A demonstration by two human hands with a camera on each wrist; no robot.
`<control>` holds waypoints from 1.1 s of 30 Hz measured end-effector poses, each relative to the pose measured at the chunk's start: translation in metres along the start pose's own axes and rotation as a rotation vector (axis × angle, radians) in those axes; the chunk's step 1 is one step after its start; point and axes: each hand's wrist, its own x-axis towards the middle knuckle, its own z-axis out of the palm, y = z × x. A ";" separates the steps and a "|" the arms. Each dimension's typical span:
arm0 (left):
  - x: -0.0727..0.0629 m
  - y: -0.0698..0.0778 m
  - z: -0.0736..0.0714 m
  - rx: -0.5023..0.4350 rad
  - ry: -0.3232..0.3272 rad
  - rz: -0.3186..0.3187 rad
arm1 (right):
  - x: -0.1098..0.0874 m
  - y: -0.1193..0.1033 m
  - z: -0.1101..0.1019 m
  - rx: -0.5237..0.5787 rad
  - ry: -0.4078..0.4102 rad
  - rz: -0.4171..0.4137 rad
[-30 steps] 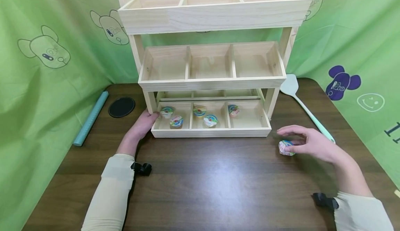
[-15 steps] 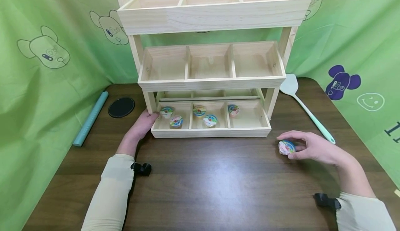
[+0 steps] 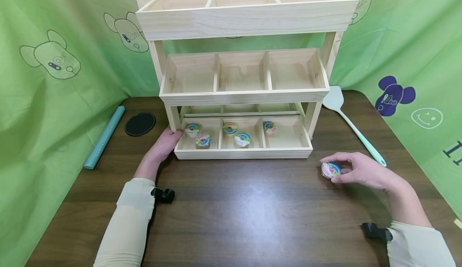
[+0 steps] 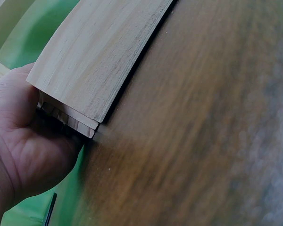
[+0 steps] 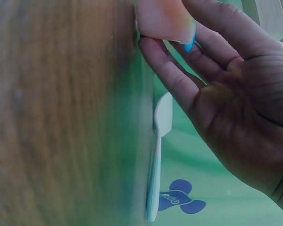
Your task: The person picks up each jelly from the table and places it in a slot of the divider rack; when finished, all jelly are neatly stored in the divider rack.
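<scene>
My right hand [image 3: 364, 171] holds a small jelly cup [image 3: 330, 170] with a printed lid at the table's right, thumb and fingers on its sides. In the right wrist view the jelly cup [image 5: 165, 20] looks pinkish, its blue lid edge turned toward the palm. My left hand [image 3: 167, 142] grips the left end of a three-tier wooden rack [image 3: 245, 154] beside its bottom tray; some of its fingers are hidden behind the wood. Two jelly cups [image 3: 203, 140] sit in that tray's left compartment, two jelly cups [image 3: 242, 139] in the middle one, and one jelly cup [image 3: 269, 128] in the right one.
A pale green spatula [image 3: 355, 126] lies right of the rack. Left of it are a black round disc [image 3: 140, 124] and a teal tube [image 3: 104, 138]. The rack's upper trays [image 3: 245, 98] are divided into three compartments each. Green printed cloth [image 3: 54, 110] surrounds the table.
My right thumb has shifted toward the near side of the jelly cup, so more of its lid shows. The left hand has stayed at the rack's end.
</scene>
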 end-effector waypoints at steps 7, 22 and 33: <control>0.000 0.000 0.000 0.006 0.002 0.002 | 0.004 -0.008 -0.001 -0.097 0.090 0.031; -0.002 0.002 0.000 0.008 -0.008 -0.008 | 0.021 -0.029 -0.005 -0.145 0.199 0.032; 0.000 0.003 -0.001 0.003 -0.018 -0.031 | 0.043 -0.051 -0.006 -0.166 0.275 0.028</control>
